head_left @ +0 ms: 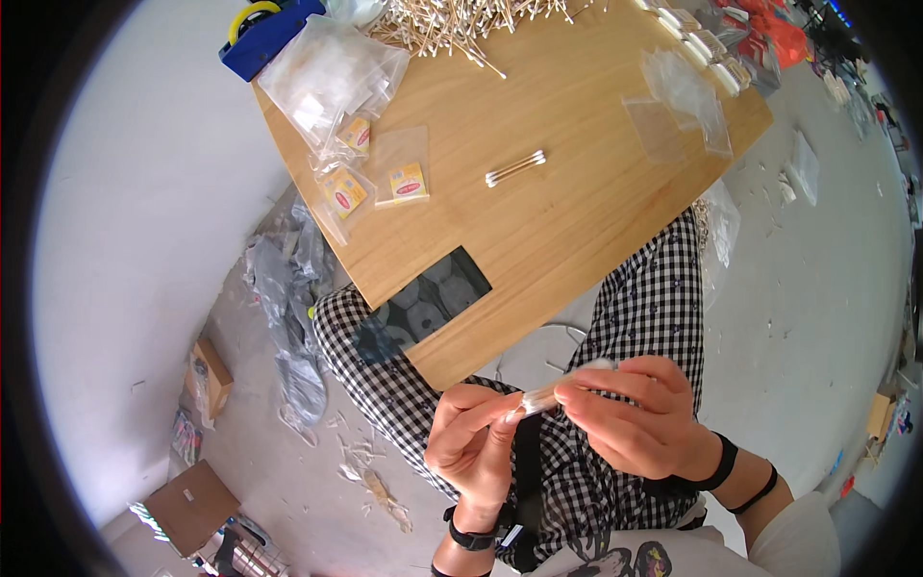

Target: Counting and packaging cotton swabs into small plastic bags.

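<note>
Above my lap, my left hand [471, 435] and my right hand [642, 419] hold a small bundle of cotton swabs [543, 395] between them. Its white tips show by my left fingers, and the far end is partly covered by my right fingers. A clear wrap seems to surround it, though I cannot tell for sure. The left thumb and fingers pinch one end; the right fingers close round the other. On the wooden table [577, 221] in front of me lie a few loose cotton swabs [516, 168] side by side.
A heap of cotton swabs [452, 24] covers the far edge. Clear plastic bags [332, 72] and yellow-and-red cards [408, 181] lie at the left, beside a blue tape dispenser [269, 37]. More clear bags [687, 101] and packed swab bundles [707, 46] sit at the right. The tabletop has a dark cut-out [447, 293].
</note>
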The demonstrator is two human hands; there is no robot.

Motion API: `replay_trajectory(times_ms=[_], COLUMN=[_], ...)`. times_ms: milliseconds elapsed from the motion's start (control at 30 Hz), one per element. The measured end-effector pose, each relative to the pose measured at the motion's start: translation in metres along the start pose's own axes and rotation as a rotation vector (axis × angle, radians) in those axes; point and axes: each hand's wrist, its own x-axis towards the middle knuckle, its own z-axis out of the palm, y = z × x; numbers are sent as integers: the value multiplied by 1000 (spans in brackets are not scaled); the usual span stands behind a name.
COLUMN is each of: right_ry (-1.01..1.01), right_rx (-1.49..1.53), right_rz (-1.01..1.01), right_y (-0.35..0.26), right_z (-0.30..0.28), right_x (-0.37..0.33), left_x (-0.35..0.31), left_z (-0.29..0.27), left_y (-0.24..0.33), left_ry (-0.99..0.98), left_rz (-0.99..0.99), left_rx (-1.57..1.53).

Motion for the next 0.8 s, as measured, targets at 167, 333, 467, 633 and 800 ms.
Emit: replay_trajectory(times_ms=[167,333,467,633,800], right_ry=[-103,75,-53,4,61], right_rx=[103,531,660,534,474], right_rz=[65,429,505,345,327], right_y=[1,7,11,10,10], right_z=[-5,-3,-9,-9,-10], right_x=[-4,-3,-1,2,1], left_x=[-1,0,-1,-1,-2], left_z=[-1,-3,-2,0,-3], left_y=[-5,-10,-11,-12,-14], left_ry=[42,103,104,96,38], left_rz=[80,275,255,218,224], left_rx=[40,5,-71,-132,-54])
